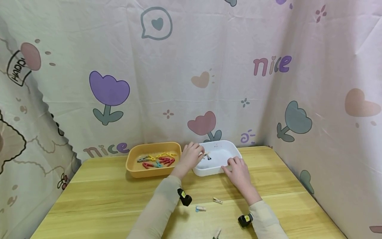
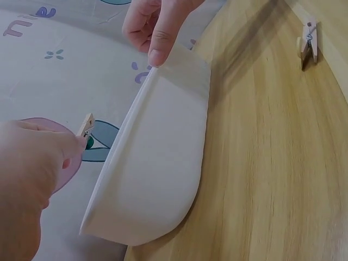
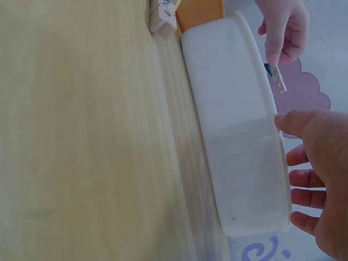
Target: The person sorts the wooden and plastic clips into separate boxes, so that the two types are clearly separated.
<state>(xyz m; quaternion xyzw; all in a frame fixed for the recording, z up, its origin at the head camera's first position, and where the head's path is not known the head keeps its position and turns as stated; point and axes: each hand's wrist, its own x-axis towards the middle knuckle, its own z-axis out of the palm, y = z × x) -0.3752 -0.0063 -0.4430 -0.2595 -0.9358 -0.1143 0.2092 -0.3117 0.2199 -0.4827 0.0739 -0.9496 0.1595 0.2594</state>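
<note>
My left hand (image 1: 190, 156) pinches a small wooden clothespin (image 2: 87, 128) between thumb and fingers, over the left side of the white tray (image 1: 206, 172). Something dark green shows on the clothespin, close to the fingertips. At the tray's near right corner, my right hand (image 1: 239, 174) holds the rim, its thumb on the near side and its fingers reaching over the inside. From the right wrist, the thumb (image 3: 293, 124) is seen right at the rim, with the other fingers partly behind it.
Left of the white tray stands a yellow-orange tray (image 1: 149, 173) with several coloured plastic clips (image 1: 166, 161). Nearer on the wooden table (image 1: 98, 199) lie a plain clothespin (image 1: 218, 200), one with a blue piece (image 1: 201, 208), and another (image 1: 217, 233) at the bottom edge. A printed curtain (image 1: 167, 79) hangs behind.
</note>
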